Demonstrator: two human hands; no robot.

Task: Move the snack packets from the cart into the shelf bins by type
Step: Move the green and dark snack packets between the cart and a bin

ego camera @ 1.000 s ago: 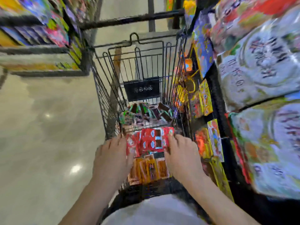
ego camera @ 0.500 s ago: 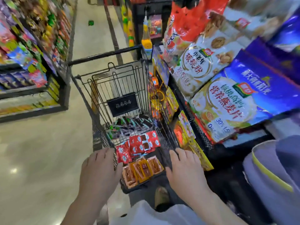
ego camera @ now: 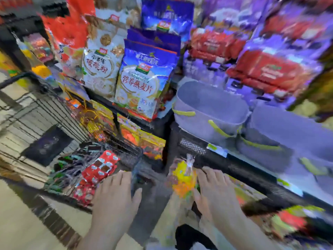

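two hands (ego camera: 115, 193) (ego camera: 214, 192), one cart (ego camera: 45, 112), two grey bins (ego camera: 210, 105) (ego camera: 288, 123) (third shape too blurred)

Wire cart (ego camera: 54, 110) at left; red snack packets (ego camera: 100, 166) lie flat in a row by its right wall; dark green-trimmed packets (ego camera: 70, 165) just behind them, probably another type, too blurred to read; two grey fabric shelf bins (ego camera: 210, 109) sit side by side at right, open tops, yellow-green handles.

This is a supermarket aisle. A wire shopping cart (ego camera: 45, 112) stands beside black shelves (ego camera: 252, 177) packed with large bagged cereals (ego camera: 142, 82) and red boxes (ego camera: 266, 69). Price labels (ego camera: 217, 149) line the shelf edge.
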